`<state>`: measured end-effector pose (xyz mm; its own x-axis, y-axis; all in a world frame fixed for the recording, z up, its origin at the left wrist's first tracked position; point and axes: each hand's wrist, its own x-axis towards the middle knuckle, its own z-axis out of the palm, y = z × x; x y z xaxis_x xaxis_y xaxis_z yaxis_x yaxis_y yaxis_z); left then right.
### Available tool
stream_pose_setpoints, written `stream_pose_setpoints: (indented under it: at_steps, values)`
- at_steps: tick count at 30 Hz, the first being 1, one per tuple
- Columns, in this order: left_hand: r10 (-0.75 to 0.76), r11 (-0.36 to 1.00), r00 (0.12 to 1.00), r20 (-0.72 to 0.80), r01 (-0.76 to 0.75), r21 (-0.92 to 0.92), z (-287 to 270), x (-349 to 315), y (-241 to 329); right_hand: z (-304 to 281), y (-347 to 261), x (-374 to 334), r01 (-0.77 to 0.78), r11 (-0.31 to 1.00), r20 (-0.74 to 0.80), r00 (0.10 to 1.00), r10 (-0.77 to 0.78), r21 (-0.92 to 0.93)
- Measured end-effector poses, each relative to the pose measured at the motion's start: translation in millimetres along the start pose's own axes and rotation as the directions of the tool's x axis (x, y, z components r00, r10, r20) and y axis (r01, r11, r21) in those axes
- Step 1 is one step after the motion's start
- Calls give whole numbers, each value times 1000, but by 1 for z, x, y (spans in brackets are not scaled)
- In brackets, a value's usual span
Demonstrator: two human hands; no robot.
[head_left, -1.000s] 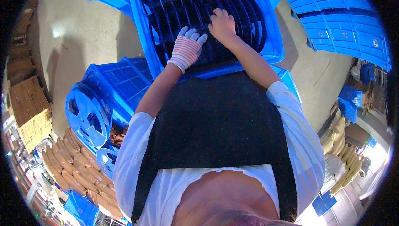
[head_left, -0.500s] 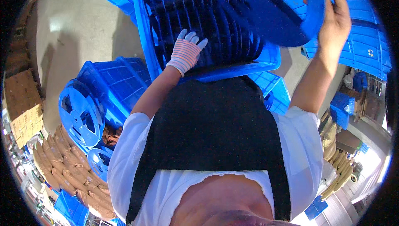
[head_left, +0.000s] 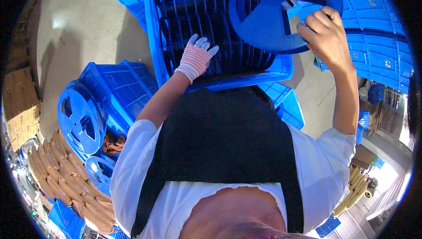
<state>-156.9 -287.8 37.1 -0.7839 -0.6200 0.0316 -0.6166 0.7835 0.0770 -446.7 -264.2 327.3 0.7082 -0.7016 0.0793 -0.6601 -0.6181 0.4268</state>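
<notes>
A blue plastic reel with wide cutouts is tilted over the right part of a blue crate. My bare right hand is closed at the reel's right side, with its fingers curled by a cutout; the fingertips are partly hidden. Many dark blue reels stand on edge in a row inside the crate. My left hand, in a white glove with orange stripes, lies over the near side of that row. Its fingers are stretched out and its thumb is apart.
Left of me stands another blue crate, with a blue reel leaning on it. Brown wrapped bundles are piled nearby, and cartons stand farther left. Stacked blue crates rise at the right.
My right hand has come lower and nearer, and the held reel has turned to show more of its flat face. My left hand has stayed almost in place on the row.
</notes>
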Motion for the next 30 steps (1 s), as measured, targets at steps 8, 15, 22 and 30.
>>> stream_pose_setpoints:
  at_steps: [8, 15, 22, 30]
  values:
    - [-23, 1000, 998, 62, 24, -18, -7, 1, -1, 21, -20, 2, 212, 974, 15, 977, -214, 84]
    - [-32, 999, 999, 35, 32, -16, -5, 4, 1, 52, -29, -4, 287, 949, 75, 952, -298, 129]
    - [-35, 999, 998, 42, 35, 0, -1, 3, -1, 81, -63, 41, 346, 920, 84, 927, -366, 186]
    - [-60, 995, 977, -205, 41, -94, -4, 3, -7, 191, -126, 65, 266, 895, 245, 898, -365, 358]
